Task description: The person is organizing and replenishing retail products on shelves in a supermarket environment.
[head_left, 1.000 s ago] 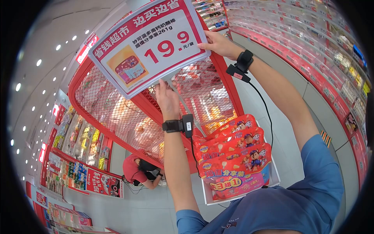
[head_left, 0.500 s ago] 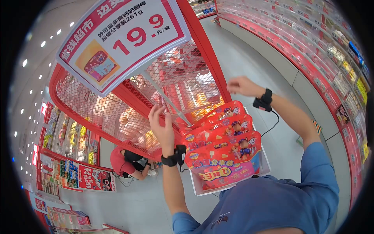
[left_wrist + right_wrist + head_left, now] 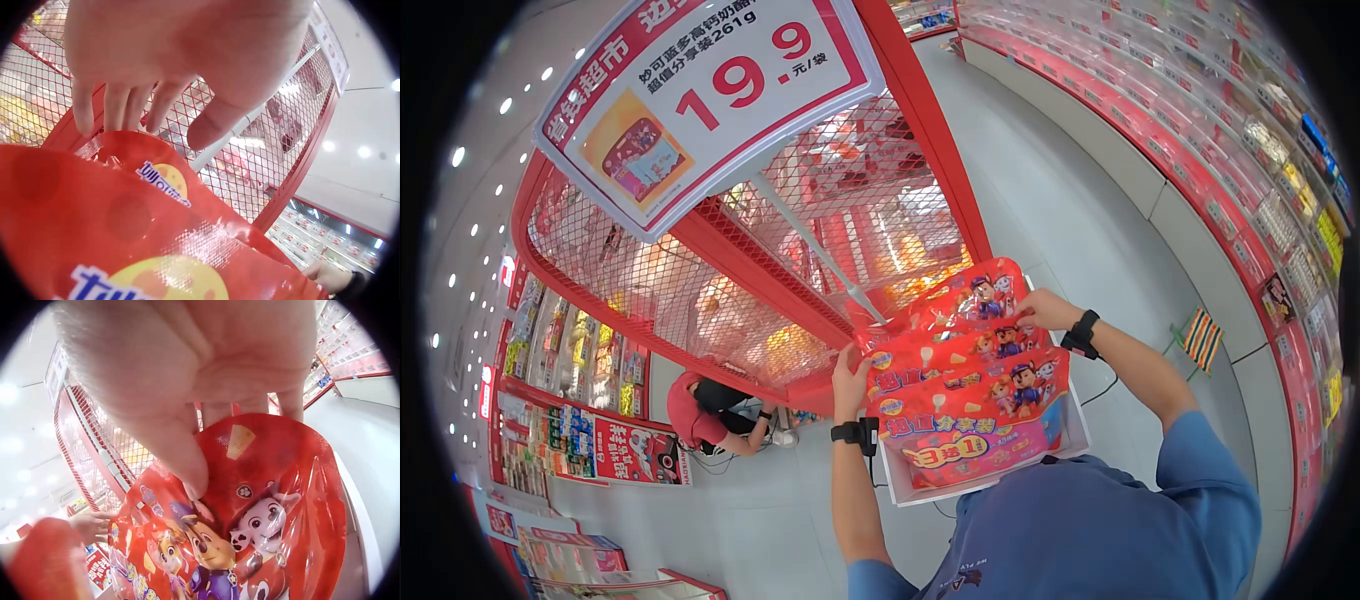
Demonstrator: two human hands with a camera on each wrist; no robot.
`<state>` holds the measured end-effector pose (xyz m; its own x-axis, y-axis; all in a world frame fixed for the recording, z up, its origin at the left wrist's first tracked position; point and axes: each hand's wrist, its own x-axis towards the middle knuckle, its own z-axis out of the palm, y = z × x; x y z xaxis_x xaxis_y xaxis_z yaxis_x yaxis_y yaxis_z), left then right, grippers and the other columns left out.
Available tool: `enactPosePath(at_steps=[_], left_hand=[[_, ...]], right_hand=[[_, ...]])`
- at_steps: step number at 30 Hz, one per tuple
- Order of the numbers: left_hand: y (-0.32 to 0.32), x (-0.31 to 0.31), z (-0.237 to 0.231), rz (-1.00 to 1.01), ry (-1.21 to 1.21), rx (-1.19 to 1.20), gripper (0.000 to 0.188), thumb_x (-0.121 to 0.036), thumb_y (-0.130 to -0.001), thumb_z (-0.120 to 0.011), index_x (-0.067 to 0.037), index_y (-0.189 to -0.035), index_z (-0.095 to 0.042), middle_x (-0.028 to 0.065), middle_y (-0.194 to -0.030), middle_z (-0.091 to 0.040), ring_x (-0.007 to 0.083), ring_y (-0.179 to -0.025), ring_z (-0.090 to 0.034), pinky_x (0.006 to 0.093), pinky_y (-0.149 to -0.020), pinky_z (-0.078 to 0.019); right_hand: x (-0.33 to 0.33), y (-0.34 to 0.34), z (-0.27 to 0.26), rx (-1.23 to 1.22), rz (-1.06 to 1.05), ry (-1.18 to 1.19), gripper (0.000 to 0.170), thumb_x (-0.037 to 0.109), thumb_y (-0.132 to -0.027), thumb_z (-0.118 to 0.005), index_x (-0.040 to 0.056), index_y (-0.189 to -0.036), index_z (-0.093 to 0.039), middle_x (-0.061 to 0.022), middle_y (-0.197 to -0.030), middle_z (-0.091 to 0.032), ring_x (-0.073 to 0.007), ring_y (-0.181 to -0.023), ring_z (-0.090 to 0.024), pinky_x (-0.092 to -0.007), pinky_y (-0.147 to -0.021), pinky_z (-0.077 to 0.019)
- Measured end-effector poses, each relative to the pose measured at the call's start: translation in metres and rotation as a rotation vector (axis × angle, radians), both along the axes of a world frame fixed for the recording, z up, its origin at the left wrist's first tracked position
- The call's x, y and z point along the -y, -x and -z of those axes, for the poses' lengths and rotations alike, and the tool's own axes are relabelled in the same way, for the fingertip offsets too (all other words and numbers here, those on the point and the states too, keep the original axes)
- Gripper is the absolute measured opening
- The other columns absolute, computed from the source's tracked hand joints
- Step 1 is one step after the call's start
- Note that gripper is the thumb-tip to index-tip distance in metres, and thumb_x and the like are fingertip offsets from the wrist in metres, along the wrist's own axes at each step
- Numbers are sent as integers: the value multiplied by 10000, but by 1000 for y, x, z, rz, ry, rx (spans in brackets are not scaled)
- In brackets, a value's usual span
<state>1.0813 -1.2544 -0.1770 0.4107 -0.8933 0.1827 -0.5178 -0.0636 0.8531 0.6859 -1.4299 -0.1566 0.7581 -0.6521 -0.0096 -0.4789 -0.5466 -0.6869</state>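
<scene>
Several red bags of cheese sticks (image 3: 960, 400) with cartoon puppies stand in rows in a white box (image 3: 1075, 425) in front of the body. My right hand (image 3: 1048, 309) pinches the upper right edge of a bag (image 3: 281, 456), its thumb on the front and its fingers behind. At the left end of the bags is my left hand (image 3: 850, 383). Its fingers reach down by the top edge of a rear bag (image 3: 134, 147), thumb held apart. Above the box, a large price sign (image 3: 730, 110) stands on a thin white pole (image 3: 810, 240).
A red mesh rack (image 3: 750, 270) rises right behind the box. At the lower left, a person in a red top (image 3: 700, 412) crouches on the floor. Clear-fronted shelves (image 3: 1190, 140) line the right side. A small striped item (image 3: 1202, 340) is near their base.
Both hands have left the price sign and come down to the bags. The right hand now grips a bag's edge. The sign sits further left in the head view.
</scene>
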Motion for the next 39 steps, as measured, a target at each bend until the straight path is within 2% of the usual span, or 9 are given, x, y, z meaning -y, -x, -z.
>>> enactPosePath(at_steps=[4,7,11,13,20,23,28,32,39], left_hand=[[35,-28,-54,53,-229,-146,329,-129,-856,-663,21,-1144,-605,37,-847,-665,85,-832,-596,232,-726,-481],[39,-65,-68,268,-232,-227,222,-129,-842,-682,-13,-1031,-681,83,-881,-659,102,-845,-595,271,-667,-512],[59,-122,-89,381,-335,-268,124,-62,-814,-693,15,-909,-717,101,-889,-679,144,-869,-622,292,-752,-497],[66,-138,-85,411,-290,-325,130,-41,-799,-696,20,-912,-717,118,-944,-689,167,-899,-635,300,-798,-491],[72,-172,-80,476,-341,-309,165,-40,-785,-695,-2,-944,-721,118,-1011,-702,195,-916,-646,293,-817,-485],[75,-183,-85,451,-395,-311,185,-56,-789,-696,-13,-967,-720,108,-989,-706,180,-886,-644,281,-810,-486],[90,-200,-90,349,-380,-442,210,-71,-801,-689,-13,-1001,-710,109,-972,-706,170,-902,-640,269,-808,-486],[92,-198,-88,366,-331,-399,192,-64,-809,-672,18,-980,-701,128,-974,-701,186,-939,-637,299,-827,-483],[91,-193,-90,382,-351,-412,186,-47,-811,-659,28,-976,-697,134,-972,-702,187,-908,-641,297,-811,-483]], right_hand=[[-36,20,-41,8,-89,-96,198,115,-734,-721,56,-923,-718,-139,-824,-690,-258,-741,-659,-325,-684,-504],[-51,39,-52,-115,-281,-223,165,136,-761,-727,68,-911,-729,-104,-811,-703,-181,-710,-660,-293,-669,-500],[-35,60,-49,72,-309,-902,353,246,-839,-701,15,-1101,-648,-59,-917,-702,-130,-795,-631,-272,-725,-492],[-11,56,-43,111,66,-645,404,261,-845,-686,-11,-1134,-610,-86,-1017,-679,-156,-903,-623,-299,-804,-489],[81,-9,45,48,499,258,603,270,-749,-752,24,-1248,-520,-126,-1078,-645,-228,-1020,-600,-318,-894,-457],[82,-25,35,41,512,-103,587,259,-704,-775,27,-1200,-564,-129,-980,-676,-228,-892,-644,-311,-813,-496],[70,-22,22,-108,228,0,201,198,-663,-753,71,-811,-705,-110,-797,-665,-221,-731,-642,-335,-661,-498],[62,-21,10,-247,193,257,279,248,-709,-733,91,-932,-672,-141,-1057,-628,-289,-1020,-574,-382,-832,-443],[50,-56,15,-349,170,411,410,201,-772,-642,59,-1146,-551,-131,-1010,-654,-316,-995,-600,-420,-882,-412]])
